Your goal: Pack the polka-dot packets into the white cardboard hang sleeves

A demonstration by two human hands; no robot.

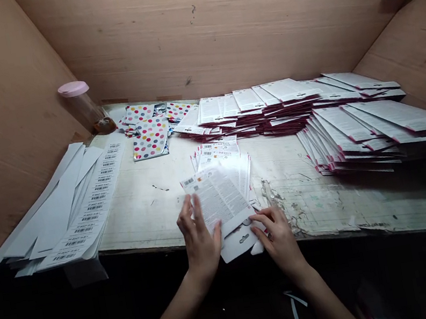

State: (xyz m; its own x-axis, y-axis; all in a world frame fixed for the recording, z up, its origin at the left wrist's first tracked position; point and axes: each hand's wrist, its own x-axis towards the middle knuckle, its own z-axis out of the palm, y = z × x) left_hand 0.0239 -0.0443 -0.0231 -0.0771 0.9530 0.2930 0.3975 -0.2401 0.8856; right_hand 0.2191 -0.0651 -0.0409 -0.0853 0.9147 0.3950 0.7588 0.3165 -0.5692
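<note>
My left hand [199,236] grips the left edge of a printed white card [217,198] with a barcode in its corner. My right hand [277,238] rests its fingers on the card's lower end, near a white hang-tab with a slot [238,243]. Under and behind the card lies a loose fan of similar cards [220,153]. Both hands are at the front edge of a worn, stained white workbench [155,207].
Stacks of red-edged cards [289,106] fill the back and right of the bench. Polka-dot packets [149,136] lie at back left, beside a pink-lidded plastic jar [84,107]. Barcode label strips [81,203] lie at left. Wooden panels surround the bench.
</note>
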